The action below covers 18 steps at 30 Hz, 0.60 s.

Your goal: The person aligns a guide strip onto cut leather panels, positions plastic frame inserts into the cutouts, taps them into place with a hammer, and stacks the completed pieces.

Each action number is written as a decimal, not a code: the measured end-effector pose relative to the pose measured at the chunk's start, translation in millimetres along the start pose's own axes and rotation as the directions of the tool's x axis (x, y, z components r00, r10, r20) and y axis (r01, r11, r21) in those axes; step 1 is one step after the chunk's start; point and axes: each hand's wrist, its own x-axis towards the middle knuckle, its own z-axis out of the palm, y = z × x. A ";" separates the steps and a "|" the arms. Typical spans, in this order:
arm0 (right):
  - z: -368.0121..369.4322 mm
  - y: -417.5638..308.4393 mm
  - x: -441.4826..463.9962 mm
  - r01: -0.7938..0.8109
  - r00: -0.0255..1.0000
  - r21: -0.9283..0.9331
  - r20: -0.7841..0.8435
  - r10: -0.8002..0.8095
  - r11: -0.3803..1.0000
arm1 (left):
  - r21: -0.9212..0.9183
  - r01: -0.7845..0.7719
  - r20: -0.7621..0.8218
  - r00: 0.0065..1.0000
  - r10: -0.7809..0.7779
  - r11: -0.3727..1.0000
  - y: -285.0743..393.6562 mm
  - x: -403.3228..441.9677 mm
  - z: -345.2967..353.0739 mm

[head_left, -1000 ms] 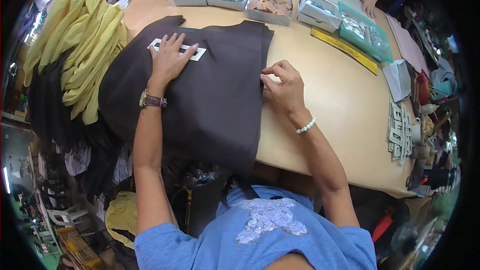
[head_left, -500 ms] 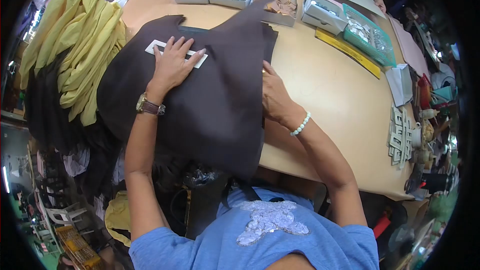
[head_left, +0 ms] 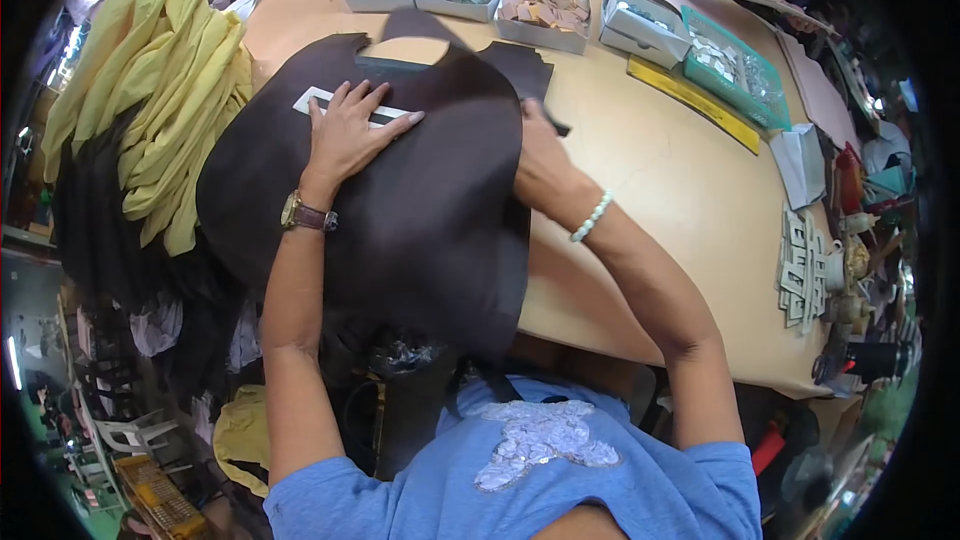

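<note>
While the left hand (head_left: 350, 145) pins the white frame (head_left: 303, 100), the right hand (head_left: 548, 168) meets the dark cloth's (head_left: 430, 215) raised edge

Because the top layer is bowed up along its right side, with its far end curling over in a blur, the step in hand looks to be parting it from the under layer (head_left: 528, 62), which shows dark beyond it. The cloth covers the near left part of the counter (head_left: 650, 200), its lower edge hanging over the side toward the person. On it, near the far edge, lies the white frame.

The left hand is spread flat over that frame, fingers apart, thumb stretched along its right end. The right hand sits at the bowed edge with its fingers partly hidden by the fabric; whether they pinch it, I cannot tell.

As I judge it, the next move calls for steady left-hand pressure so the frame does not slide, and for a light right hand that guides the loose layer without dragging the one beneath.

Yellow cloth (head_left: 180, 70) hangs in folds at the left; a grey box (head_left: 540, 37) of brown pieces stands beyond the cloth, well clear of both hands.
</note>
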 end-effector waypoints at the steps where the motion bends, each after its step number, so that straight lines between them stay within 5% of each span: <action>1: -1.8 12.0 -4.1 -0.035 0.999 -0.092 -0.019 0.033 0.995 | -0.001 -0.002 0.003 1.000 0.002 1.000 1.1 0.1 -0.9; 4: -11.6 49.6 -23.4 -0.143 0.972 -0.224 -0.217 0.094 0.964 | 0.010 0.000 -0.008 1.000 0.000 1.000 2.6 -0.4 -1.0; 9: -57.6 59.5 -32.5 -0.296 0.874 -0.092 -0.427 0.231 0.951 | 0.008 0.031 0.004 1.000 -0.031 1.000 3.7 0.2 0.5; 12: -77.0 25.9 -19.9 -0.187 0.797 -0.039 -0.591 0.128 0.982 | 0.011 0.035 0.019 0.999 -0.035 0.999 5.9 0.5 -1.4; 18: -65.8 -66.9 0.6 0.160 0.807 0.092 -0.586 -0.076 0.983 | -0.042 0.014 0.020 1.000 -0.013 0.999 -2.2 0.8 2.9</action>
